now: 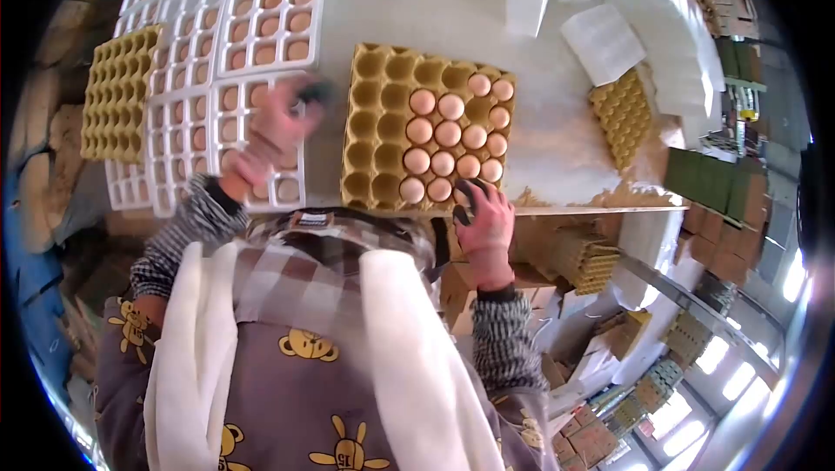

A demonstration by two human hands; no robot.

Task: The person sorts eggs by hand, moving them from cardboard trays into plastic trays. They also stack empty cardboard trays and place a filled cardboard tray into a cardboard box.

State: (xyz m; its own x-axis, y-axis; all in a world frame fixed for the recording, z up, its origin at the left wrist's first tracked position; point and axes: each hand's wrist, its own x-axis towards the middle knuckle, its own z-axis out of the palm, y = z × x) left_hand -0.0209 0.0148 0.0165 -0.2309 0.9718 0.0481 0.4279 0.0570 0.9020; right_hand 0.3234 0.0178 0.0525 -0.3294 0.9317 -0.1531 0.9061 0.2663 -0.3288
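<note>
A brown pulp egg tray (370, 119) lies in front of me, its left columns bare and several pale eggs (448, 133) sitting in the cups further right. At its near right corner, my right hand (487, 226) has its dark-tipped fingers curled round an egg (461, 196), which is mostly hidden. My left hand (285, 121) is smeared by motion over the edge of a white foam egg tray (306, 158); whether it holds anything does not show. Eggs fill many cells of the foam trays beneath and beside it.
Another brown pulp tray (122, 93) lies across the foam trays at far left. White foam pieces (600, 40) and a further pulp tray (622, 119) are on the table's right. Stacked trays (587, 258) and cartons (531, 288) stand below the table's near edge (600, 210).
</note>
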